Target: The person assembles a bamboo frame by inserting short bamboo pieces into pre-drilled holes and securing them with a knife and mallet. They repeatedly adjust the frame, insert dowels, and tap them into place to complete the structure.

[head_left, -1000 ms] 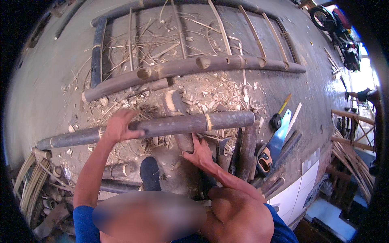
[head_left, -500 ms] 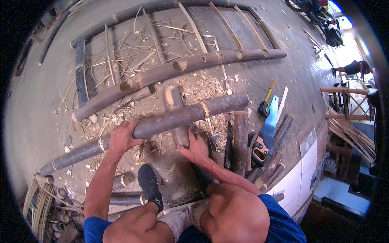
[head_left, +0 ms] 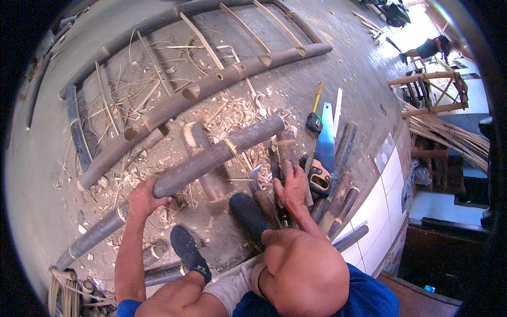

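A long dark bamboo pole (head_left: 193, 171) lies slanted across the floor in front of me, resting over a short bamboo piece (head_left: 214, 185) with a pale cut patch. My left hand (head_left: 141, 199) is wrapped round the pole left of its middle. At the right, my right hand (head_left: 292, 187) reaches over a short bamboo length (head_left: 287, 148), fingers stretched out along it. Whether the palm presses on it is hidden. Between that hand and my foot lie a bladed tool (head_left: 255, 173) and a dark slim piece.
Beyond lies a ladder-like bamboo frame (head_left: 206, 87) with holed rails. A handsaw (head_left: 323, 153), a tape measure (head_left: 314, 121) and more bamboo lengths (head_left: 343, 203) lie right. Shavings (head_left: 232, 113) litter the floor. Another person (head_left: 426, 50) is far right.
My right hand has let go of the short bamboo piece under the pole and moved right to another bamboo length. My left hand stays on the pole. The view has turned rightward.
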Tool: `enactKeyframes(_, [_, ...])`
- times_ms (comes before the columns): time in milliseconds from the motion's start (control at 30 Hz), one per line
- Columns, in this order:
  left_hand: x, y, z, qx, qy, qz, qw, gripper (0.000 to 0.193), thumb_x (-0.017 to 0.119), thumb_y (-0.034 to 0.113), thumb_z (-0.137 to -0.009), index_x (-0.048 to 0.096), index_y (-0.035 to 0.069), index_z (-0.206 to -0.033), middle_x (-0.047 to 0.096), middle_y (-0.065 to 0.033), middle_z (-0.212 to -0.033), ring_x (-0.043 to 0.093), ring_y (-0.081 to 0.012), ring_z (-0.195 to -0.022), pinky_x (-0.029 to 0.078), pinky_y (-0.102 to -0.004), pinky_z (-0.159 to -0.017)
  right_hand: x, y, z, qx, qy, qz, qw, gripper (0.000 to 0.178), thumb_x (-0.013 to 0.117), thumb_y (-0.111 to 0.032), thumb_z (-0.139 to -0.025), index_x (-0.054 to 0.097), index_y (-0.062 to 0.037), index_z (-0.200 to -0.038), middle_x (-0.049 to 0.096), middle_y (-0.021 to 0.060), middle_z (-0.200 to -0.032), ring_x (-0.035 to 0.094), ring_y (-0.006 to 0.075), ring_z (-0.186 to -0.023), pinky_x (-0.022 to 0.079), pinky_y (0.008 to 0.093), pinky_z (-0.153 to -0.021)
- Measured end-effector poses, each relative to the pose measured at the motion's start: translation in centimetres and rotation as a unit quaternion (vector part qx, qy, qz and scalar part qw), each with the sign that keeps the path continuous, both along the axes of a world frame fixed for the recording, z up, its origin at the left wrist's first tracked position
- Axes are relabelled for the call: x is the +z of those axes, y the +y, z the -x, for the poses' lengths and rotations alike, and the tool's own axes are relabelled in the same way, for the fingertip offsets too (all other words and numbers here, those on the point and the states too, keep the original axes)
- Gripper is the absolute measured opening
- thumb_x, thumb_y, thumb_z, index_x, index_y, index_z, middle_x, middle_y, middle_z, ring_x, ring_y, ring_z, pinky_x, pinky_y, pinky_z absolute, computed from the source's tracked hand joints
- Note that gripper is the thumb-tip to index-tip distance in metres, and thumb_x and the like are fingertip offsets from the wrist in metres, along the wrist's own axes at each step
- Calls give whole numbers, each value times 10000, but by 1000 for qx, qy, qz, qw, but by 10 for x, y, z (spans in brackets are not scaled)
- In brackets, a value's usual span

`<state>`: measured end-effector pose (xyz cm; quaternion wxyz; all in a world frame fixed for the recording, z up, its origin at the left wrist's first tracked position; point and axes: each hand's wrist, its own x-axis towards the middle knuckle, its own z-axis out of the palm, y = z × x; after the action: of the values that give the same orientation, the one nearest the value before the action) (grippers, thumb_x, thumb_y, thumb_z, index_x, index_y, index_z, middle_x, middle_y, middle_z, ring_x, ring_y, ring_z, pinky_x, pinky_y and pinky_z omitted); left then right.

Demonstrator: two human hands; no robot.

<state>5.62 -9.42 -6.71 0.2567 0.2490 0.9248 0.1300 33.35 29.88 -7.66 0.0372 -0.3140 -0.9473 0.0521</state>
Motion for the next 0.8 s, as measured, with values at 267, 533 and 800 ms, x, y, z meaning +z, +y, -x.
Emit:
enactKeyframes(267, [-1, -6, -15, -25, 43, -53, 997, 812, 915, 459, -649, 614, 161, -1342, 697, -153, -1200, 662, -356, -1145, 531, -465, -971, -20, 20, -54, -114, -123, 64, 984, 1109, 819, -453, -783, 226, -61, -1634, 571, 251, -1284, 568, 435, -1131, 502, 546, -939])
enactKeyframes(533, [-2, 0, -15, -24, 14, 10, 1000, 856, 916, 472, -644, 582, 190, -1380, 694, -168, -1168, 667, -375, -1101, 533, -475, -950, 3, 26, -78, -155, 4, 151, 976, 1043, 821, -373, -757, 314, 2, -1589, 600, 281, -1110, 584, 448, -1054, 488, 531, -920])
enactKeyframes(800, [-4, 5, -21, -2, -7, 32, 999, 893, 934, 440, -624, 571, 201, -1404, 683, -202, -1153, 662, -395, -1104, 539, -486, -935, 33, 26, -108, -165, 23, 79, 983, 1035, 818, -328, -763, 303, 34, -1584, 598, 271, -1103, 577, 444, -1034, 476, 522, -932])
